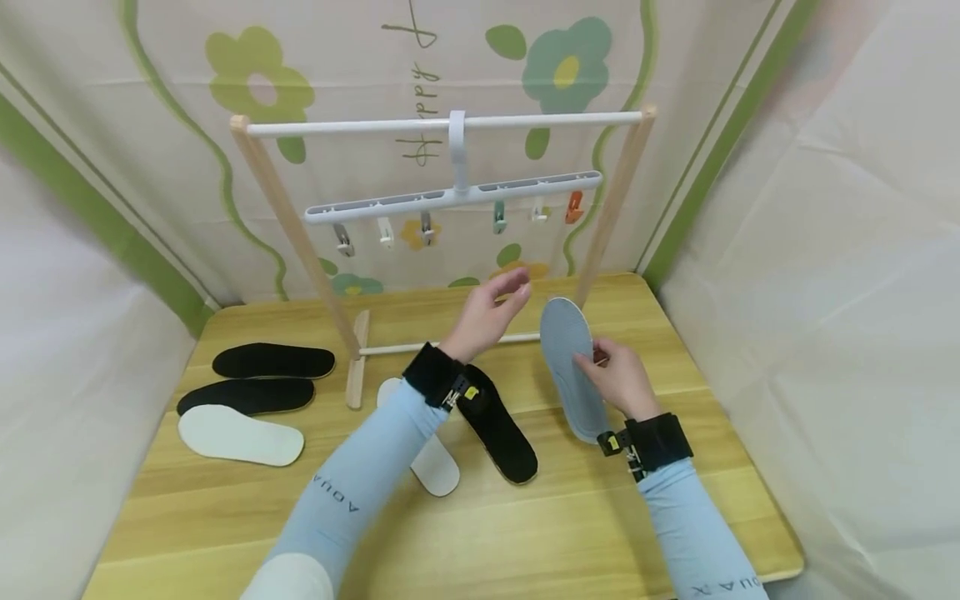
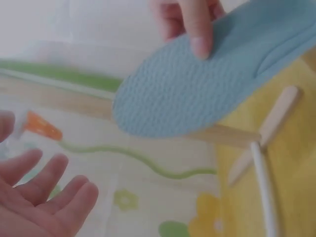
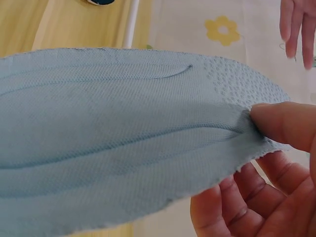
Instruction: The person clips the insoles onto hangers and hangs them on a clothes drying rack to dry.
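My right hand (image 1: 624, 379) pinches a grey-blue insole (image 1: 567, 358) by its side edge, thumb on the textured face and fingers behind, as the right wrist view also shows. The insole is held up, toe end toward the rack. My left hand (image 1: 487, 312) is raised to its left with nothing in it, fingers loosely extended in the left wrist view. Above both hands, a white hanger (image 1: 459, 197) hangs from the rack's top bar (image 1: 352, 127). Several small clips dangle from it, among them an orange clip (image 1: 574, 207) and a green clip (image 1: 500, 217).
On the wooden table (image 1: 480, 550) lie a black insole (image 1: 498, 429) and a white insole (image 1: 435, 468), partly hidden by my left arm. At the left are two more black insoles and another white insole (image 1: 240, 435). The rack's wooden posts (image 1: 296, 233) stand at both sides.
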The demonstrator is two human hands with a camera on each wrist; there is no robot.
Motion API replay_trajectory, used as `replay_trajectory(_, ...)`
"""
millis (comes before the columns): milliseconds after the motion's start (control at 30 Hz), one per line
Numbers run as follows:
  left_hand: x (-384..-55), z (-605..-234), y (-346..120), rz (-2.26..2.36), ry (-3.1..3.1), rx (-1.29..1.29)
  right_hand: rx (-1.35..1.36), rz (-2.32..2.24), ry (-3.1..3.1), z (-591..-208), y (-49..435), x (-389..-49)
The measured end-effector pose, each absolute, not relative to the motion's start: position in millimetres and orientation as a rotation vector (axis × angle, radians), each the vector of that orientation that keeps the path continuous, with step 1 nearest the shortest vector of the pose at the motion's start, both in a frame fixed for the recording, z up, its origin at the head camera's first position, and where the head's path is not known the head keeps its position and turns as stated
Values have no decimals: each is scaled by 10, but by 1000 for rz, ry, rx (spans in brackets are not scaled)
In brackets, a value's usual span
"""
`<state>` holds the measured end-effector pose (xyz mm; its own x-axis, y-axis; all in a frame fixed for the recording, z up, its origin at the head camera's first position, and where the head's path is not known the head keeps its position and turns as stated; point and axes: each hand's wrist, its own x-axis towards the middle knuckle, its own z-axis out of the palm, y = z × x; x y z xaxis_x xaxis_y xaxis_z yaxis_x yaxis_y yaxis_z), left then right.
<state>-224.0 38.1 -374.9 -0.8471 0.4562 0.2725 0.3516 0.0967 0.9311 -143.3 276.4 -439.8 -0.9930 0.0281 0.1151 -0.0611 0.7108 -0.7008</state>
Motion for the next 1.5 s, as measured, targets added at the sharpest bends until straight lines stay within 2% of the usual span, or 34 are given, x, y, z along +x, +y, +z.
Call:
replay_trajectory(433, -2666, -3437, 801, 1697, 2306, 785, 12, 1167, -2777, -4336, 2690, -1375)
replay_trajectory(733, -2879, -3413, 1029, 1969, 2062, 621, 40, 1157, -2765, -4319, 2600, -1389)
replay_trajectory(933, -2850, -3287, 1050, 2251, 1936, 605, 44, 1173, -2765, -4318, 2551, -1411)
replay_trajectory(1167, -2723, -3064, 973, 2297, 2010, 548, 42, 1174, -2741, -4310, 2550, -1440)
replay_trajectory(1500, -2828, -3262, 978, 2263, 2121, 625, 61, 1210, -2699, -4236, 2534, -1505)
